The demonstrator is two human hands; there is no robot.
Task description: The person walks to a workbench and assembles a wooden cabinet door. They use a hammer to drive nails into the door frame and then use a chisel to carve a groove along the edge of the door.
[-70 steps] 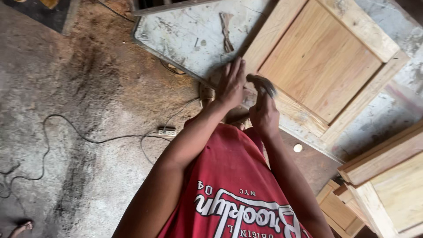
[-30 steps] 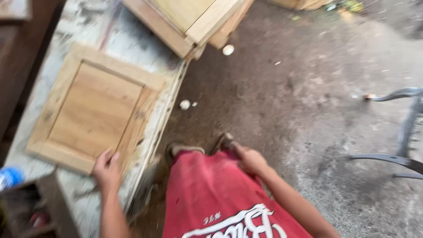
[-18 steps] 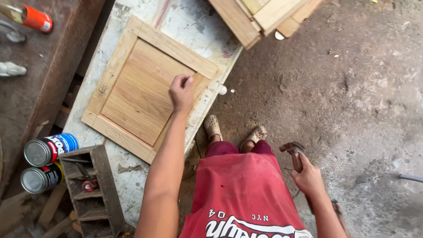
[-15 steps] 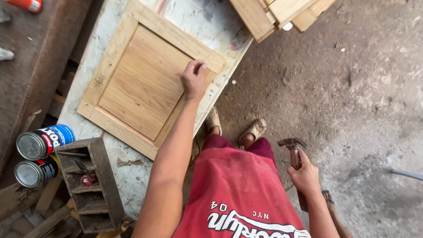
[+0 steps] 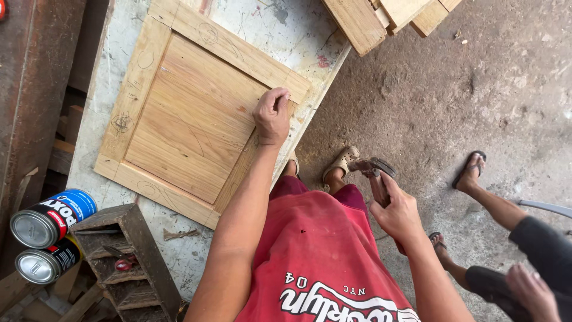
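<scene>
A square wooden cabinet door panel [image 5: 190, 113] with a raised frame lies flat on a white, stained worktable [image 5: 286, 24]. My left hand [image 5: 271, 114] rests on the panel's right frame rail, fingers curled as if pinching something small that I cannot make out. My right hand [image 5: 398, 210] is down beside my leg, gripping the handle of a claw hammer [image 5: 373, 169] whose head points left over the dirt floor. I wear a red shirt and sandals.
Two metal cans [image 5: 44, 235] lie at the left by a small wooden tray of tools [image 5: 128, 262]. More wooden panels [image 5: 387, 15] are stacked at the table's top end. Another person's legs and hand [image 5: 506, 238] are at the right on the floor.
The view has swung from the floor to the table. My left hand moved onto the panel and slid to its right rail. My right hand keeps the hammer low by my side.
</scene>
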